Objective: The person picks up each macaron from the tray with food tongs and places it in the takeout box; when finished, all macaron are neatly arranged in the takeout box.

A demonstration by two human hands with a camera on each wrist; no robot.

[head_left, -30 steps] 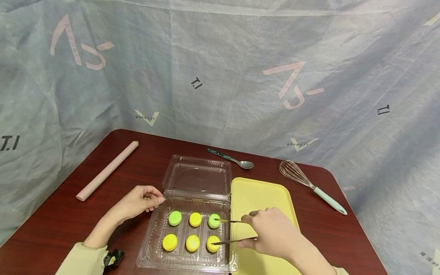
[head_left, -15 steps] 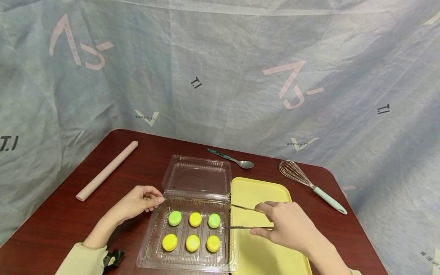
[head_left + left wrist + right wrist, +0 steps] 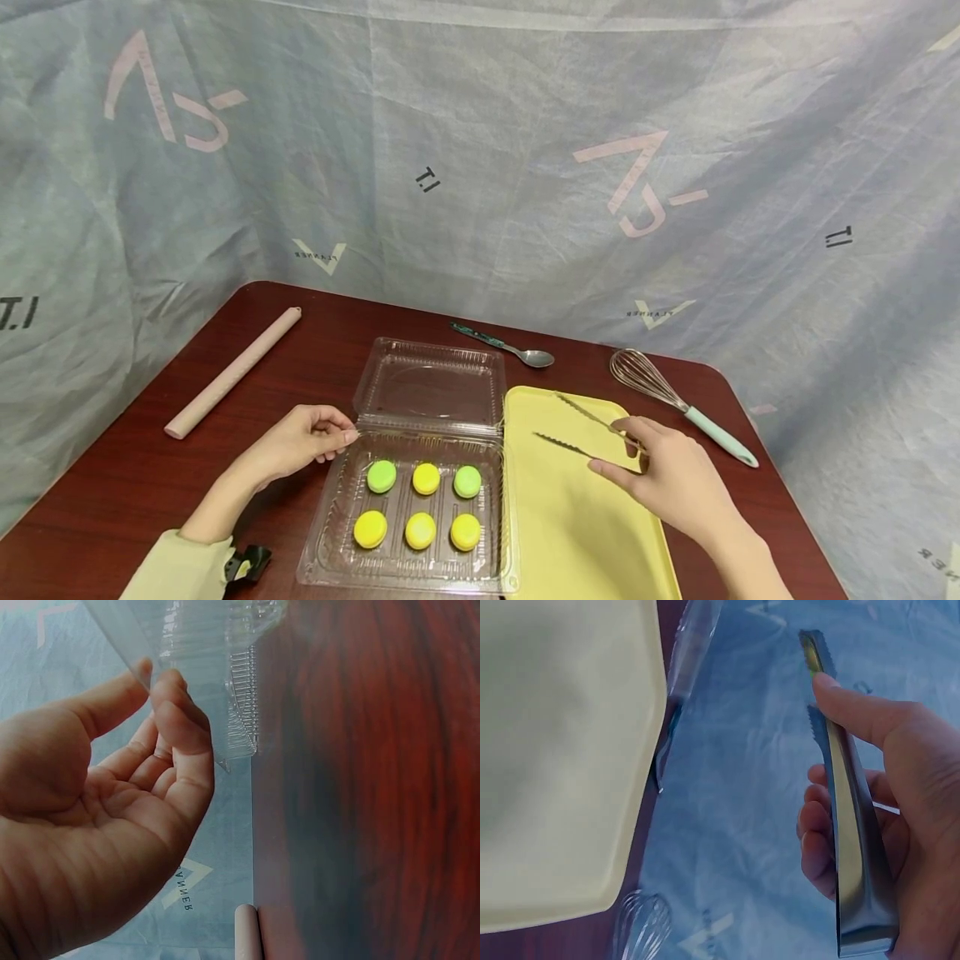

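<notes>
In the head view, a clear plastic clamshell box lies with its lid folded back. Inside it sit two rows of macarons, two of them green, such as the green macaron, the others yellow, such as the yellow macaron. My left hand pinches the box's edge near the hinge between thumb and fingers; the left wrist view shows the clear plastic there. Metal tongs are in my right hand, held above the yellow tray, their arms apart and nothing between the tips.
A pink rolling pin lies at the left of the dark wooden table. Behind the box is a spoon. A whisk with a pale green handle lies right of the tray. A grey cloth hangs behind.
My right hand has drawn the tongs from over the rightmost macarons back to the right, above the tray, and the tips have turned away from me. The left hand stays put.
</notes>
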